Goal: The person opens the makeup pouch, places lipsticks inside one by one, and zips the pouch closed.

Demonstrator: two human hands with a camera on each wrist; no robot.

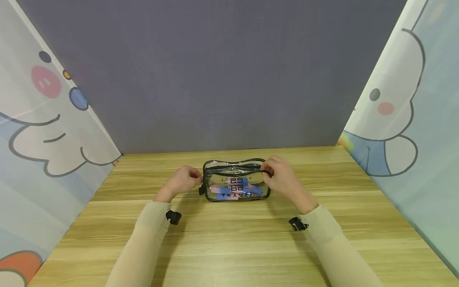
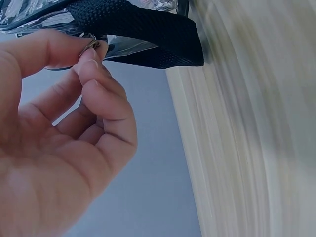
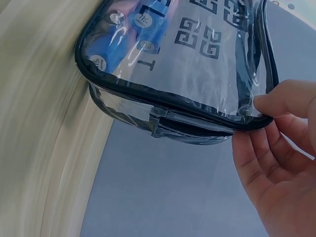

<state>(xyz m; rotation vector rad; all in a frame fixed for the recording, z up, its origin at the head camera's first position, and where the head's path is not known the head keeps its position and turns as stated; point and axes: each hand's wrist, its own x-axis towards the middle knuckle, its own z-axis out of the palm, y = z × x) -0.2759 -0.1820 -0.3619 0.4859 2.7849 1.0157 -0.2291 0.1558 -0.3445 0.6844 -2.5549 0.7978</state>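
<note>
A clear zippered pouch (image 1: 236, 184) with black piping, a square pattern and the word "TRAVEL" stands on the table. Through its front show several pink-and-blue tubes (image 3: 106, 47) with small round labels; their exact kind cannot be told. At the pouch's left end my left hand (image 1: 183, 179) pinches a small metal zipper pull (image 2: 90, 46) between thumb and forefinger. A black strap loop (image 2: 153, 34) sticks out beside those fingers. My right hand (image 1: 283, 178) grips the upper right corner of the pouch, thumb on the clear front and fingers behind the edge.
The wood-grain table (image 1: 229, 243) runs back to a grey panel (image 1: 229, 79). Cartoon-printed curtains hang on the left (image 1: 53, 99) and the right (image 1: 401, 91). A black strap sits on each wrist.
</note>
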